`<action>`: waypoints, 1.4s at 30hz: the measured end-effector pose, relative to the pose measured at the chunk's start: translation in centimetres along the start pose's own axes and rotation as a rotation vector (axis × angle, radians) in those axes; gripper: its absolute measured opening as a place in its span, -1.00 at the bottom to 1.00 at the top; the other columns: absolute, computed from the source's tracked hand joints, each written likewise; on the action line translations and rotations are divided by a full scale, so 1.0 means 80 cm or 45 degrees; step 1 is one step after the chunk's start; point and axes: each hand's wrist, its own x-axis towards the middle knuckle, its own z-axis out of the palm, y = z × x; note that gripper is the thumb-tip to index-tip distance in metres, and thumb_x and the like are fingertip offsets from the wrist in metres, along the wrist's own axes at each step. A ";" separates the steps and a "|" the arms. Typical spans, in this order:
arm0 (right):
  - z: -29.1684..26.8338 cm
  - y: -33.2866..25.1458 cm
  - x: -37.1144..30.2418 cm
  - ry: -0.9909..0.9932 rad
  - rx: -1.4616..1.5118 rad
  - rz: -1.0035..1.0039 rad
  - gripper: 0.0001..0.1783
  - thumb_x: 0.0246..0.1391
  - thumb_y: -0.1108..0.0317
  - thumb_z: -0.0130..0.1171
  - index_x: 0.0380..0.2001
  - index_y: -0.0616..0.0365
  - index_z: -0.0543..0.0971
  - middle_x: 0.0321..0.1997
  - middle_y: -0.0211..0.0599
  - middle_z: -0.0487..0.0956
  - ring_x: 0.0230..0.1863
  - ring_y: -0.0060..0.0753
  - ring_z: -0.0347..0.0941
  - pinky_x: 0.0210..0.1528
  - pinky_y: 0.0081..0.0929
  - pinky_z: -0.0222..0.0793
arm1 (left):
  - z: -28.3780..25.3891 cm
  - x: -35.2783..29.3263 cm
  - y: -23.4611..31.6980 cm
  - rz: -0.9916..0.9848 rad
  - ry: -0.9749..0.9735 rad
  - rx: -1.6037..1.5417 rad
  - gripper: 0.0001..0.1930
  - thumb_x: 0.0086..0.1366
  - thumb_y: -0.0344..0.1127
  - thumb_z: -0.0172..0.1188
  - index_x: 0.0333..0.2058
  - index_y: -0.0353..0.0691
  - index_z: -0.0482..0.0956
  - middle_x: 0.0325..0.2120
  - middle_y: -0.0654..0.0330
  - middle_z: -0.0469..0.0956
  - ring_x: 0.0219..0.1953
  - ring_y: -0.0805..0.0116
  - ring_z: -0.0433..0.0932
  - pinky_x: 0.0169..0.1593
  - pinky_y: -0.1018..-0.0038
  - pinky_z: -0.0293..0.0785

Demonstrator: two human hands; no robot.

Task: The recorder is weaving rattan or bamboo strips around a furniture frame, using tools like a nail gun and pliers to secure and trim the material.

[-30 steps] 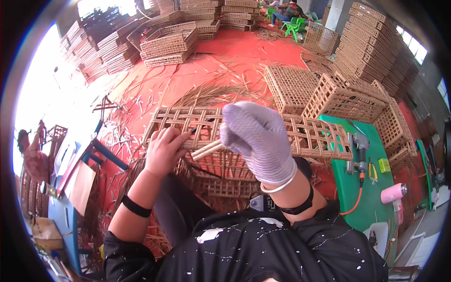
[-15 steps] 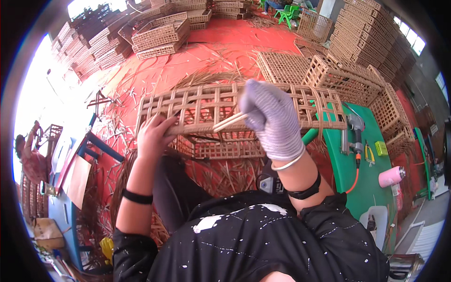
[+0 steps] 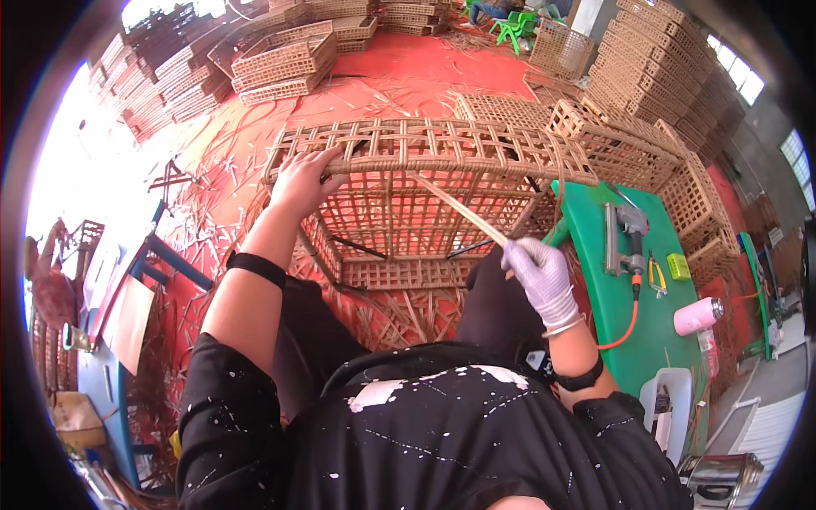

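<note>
Red floor (image 3: 408, 64); grey wall (image 3: 767, 127), windows (image 3: 746, 83) right; green chair (image 3: 513, 31) back; bright light (image 3: 89, 178) left.

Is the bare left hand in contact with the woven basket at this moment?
Touching. The head view shows the left hand resting on the woven basket, its fingers lying across the edge.

Brown woven basket (image 3: 374, 161), straight strip (image 3: 461, 210)

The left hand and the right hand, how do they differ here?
The left hand is bare; the right hand wears a pale glove. The left hand lies on the edge of the woven basket; the right hand, off the basket, holds a thin strip. Each has a dark band behind it.
</note>
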 end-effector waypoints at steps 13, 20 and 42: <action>0.002 -0.088 -0.008 0.187 0.525 0.165 -0.75 0.10 0.27 0.05 -0.62 0.09 0.46 -0.73 -0.60 0.29 -0.78 -0.81 0.03 -0.74 -0.76 -0.11 | -0.005 -0.028 0.016 0.229 0.160 0.088 -0.59 0.08 0.16 0.06 -0.20 0.06 0.52 -0.44 0.29 0.56 -0.21 0.31 0.47 -0.10 0.34 0.31; 0.006 -0.107 -0.012 0.194 0.629 0.072 -0.78 0.10 0.27 0.05 -0.58 0.10 0.45 -0.69 -0.58 0.33 -0.77 -0.80 0.04 -0.72 -0.76 -0.11 | -0.002 -0.042 0.037 0.268 0.251 -0.014 -0.57 0.05 0.09 0.13 -0.17 0.00 0.54 -0.50 0.25 0.53 -0.32 0.26 0.49 -0.19 0.36 0.37; -0.045 -0.022 -0.059 -0.912 -1.071 -0.242 -0.71 -0.02 0.17 0.09 -0.67 0.12 0.49 -0.65 -0.24 0.45 -0.55 -0.14 0.43 -0.52 -0.30 0.32 | -0.015 -0.114 0.096 0.131 0.508 -0.174 -0.59 0.02 -0.36 0.20 -0.09 -0.25 0.41 -0.03 0.11 0.41 0.08 0.05 0.27 0.17 0.18 0.11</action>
